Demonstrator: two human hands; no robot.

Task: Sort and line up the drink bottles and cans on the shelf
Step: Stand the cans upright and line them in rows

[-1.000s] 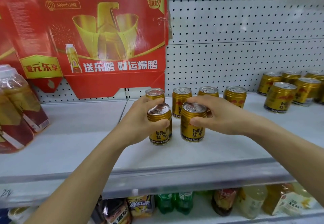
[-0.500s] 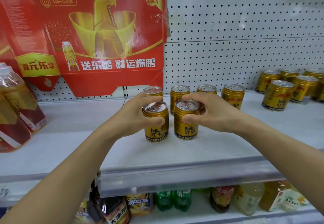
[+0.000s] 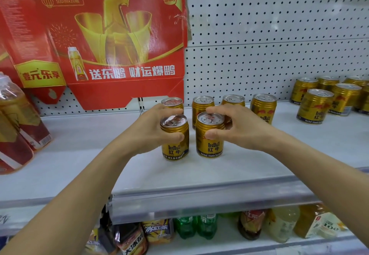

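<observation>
Two gold Red Bull cans stand side by side on the white shelf [image 3: 199,173] near its middle. My left hand [image 3: 153,131] grips the left front can [image 3: 175,147] from its left side. My right hand [image 3: 237,127] grips the right front can [image 3: 210,145] from its right, thumb on the front, fingers over the rim. Behind them a row of gold cans [image 3: 263,107] stands against the pegboard; my hands partly hide it. A further group of gold cans [image 3: 323,99] sits at the far right.
A red cardboard drink carton [image 3: 103,41] leans against the pegboard at the back left. Shrink-wrapped bottles [image 3: 16,121] lie at the left edge. Below the shelf's front rail [image 3: 199,201], a lower shelf holds mixed bottles and cartons [image 3: 199,226].
Both hands have kept their hold on the two front cans. The pair has shifted slightly left and closer together, lining up in front of the back row.
</observation>
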